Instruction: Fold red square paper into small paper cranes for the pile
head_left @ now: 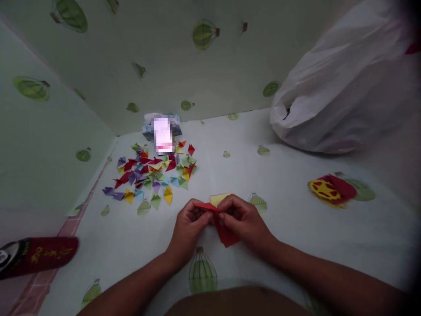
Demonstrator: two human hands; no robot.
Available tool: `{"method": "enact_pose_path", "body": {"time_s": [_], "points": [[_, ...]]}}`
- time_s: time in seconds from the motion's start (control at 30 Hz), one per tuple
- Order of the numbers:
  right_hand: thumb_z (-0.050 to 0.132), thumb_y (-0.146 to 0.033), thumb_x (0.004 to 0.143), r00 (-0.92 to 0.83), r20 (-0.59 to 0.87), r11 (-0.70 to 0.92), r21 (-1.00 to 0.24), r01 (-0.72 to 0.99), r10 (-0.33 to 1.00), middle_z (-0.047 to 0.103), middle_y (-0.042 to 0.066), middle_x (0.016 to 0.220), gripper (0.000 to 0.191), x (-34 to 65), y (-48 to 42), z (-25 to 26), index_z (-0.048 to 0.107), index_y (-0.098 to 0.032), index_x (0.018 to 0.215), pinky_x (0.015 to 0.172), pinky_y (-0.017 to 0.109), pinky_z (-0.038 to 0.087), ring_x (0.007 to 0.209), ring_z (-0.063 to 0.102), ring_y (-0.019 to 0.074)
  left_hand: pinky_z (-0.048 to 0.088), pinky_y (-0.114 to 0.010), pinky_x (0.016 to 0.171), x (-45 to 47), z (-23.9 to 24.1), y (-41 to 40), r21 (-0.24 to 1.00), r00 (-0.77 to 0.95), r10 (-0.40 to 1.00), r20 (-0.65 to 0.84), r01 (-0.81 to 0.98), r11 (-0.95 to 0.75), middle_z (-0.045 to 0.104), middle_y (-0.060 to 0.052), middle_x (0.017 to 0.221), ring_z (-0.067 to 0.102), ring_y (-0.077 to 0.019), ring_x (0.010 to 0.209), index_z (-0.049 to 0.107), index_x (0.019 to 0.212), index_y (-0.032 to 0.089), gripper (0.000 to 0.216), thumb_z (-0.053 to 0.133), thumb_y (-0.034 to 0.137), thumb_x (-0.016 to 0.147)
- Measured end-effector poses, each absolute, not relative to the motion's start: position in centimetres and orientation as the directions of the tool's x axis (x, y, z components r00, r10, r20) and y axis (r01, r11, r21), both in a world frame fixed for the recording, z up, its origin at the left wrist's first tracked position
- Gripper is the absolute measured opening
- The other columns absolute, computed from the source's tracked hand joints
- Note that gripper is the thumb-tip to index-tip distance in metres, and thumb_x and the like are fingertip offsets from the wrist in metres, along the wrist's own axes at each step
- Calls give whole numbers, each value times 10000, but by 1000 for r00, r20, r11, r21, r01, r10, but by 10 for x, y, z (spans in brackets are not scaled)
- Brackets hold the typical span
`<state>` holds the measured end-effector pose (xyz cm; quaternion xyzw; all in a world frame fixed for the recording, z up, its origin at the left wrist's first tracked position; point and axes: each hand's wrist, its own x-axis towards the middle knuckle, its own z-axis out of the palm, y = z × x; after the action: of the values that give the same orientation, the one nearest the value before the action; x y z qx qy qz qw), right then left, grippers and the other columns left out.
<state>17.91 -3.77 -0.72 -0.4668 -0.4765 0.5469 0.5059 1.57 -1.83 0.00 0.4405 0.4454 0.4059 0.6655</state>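
Between my two hands is a partly folded piece of red origami paper [226, 233]. My left hand [190, 224] pinches its upper left part, with a narrow folded point lying across the fingers. My right hand [245, 219] grips the same paper near the middle, thumb and fingers pressed together. A wider red flap hangs down below the fingertips. Just behind the hands lies a yellow paper sheet [217, 199] on the surface, partly hidden by my right hand.
A heap of small folded paper pieces [154, 173] in many colours lies at the back left, before a lit phone [163, 134]. A red can [39, 256] stands at the left edge. At right are a white plastic bag [329, 96] and red and yellow cut-out pieces [329, 191].
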Motion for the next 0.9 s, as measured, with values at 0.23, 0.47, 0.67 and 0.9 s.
{"method": "enact_pose_path", "body": {"time_s": [0.23, 0.47, 0.67, 0.9], "points": [[583, -151, 804, -52, 91, 91, -996, -11, 994, 638, -2, 735, 57, 178, -40, -6, 602, -198, 777, 620, 258, 484, 671, 602, 128, 509, -229, 692, 14, 2, -20, 965, 272, 949, -156, -161, 205, 691, 10, 766, 612, -105, 688, 646, 967, 190, 194, 726, 196, 791], [584, -151, 839, -85, 100, 98, -995, -30, 991, 682, 13, 770, 66, 178, -40, -2, 595, -204, 802, 666, 284, 531, 718, 671, 150, 529, -250, 688, 12, 4, -17, 965, 276, 947, -168, -148, 214, 721, -23, 799, 640, -115, 681, 692, 812, 158, 50, 724, 187, 787], [571, -124, 860, -138, 162, 176, -980, 95, 977, 687, 32, 822, 101, 181, -41, -4, 632, -197, 892, 688, 300, 516, 746, 667, 161, 521, -237, 683, 9, 1, -16, 948, 302, 931, -204, -178, 265, 708, -6, 757, 645, -107, 658, 679, 812, 159, 37, 710, 163, 793], [527, -68, 850, -139, 378, 401, -884, 239, 916, 626, 27, 790, 165, 184, -38, -8, 618, -206, 840, 664, 300, 473, 736, 595, 159, 528, -270, 715, 8, -2, -16, 905, 365, 893, -262, -228, 359, 693, -27, 820, 649, -126, 693, 673, 862, 147, 113, 631, 251, 872]]}}
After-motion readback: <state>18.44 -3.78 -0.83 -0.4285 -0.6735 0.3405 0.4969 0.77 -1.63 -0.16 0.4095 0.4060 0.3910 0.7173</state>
